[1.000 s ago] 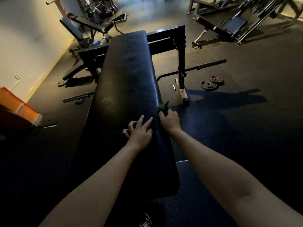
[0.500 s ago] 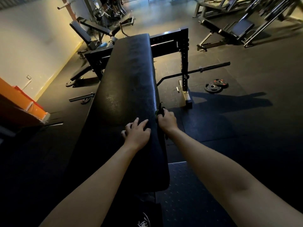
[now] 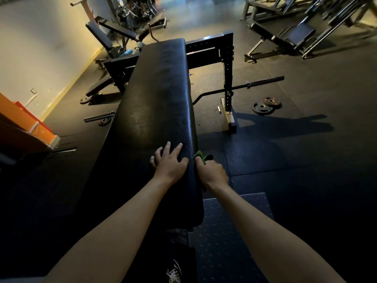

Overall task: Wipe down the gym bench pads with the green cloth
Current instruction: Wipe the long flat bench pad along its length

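Head: right hand [image 3: 213, 173] presses green cloth [image 3: 201, 156] against bench pad [image 3: 155, 103].

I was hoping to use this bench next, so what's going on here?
A person is wiping down the black bench pad. Their right hand holds the green cloth bunched against the pad's right side edge, while the left hand rests on the pad's top right beside it, fingers spread. Both hands are on the near half of the pad.
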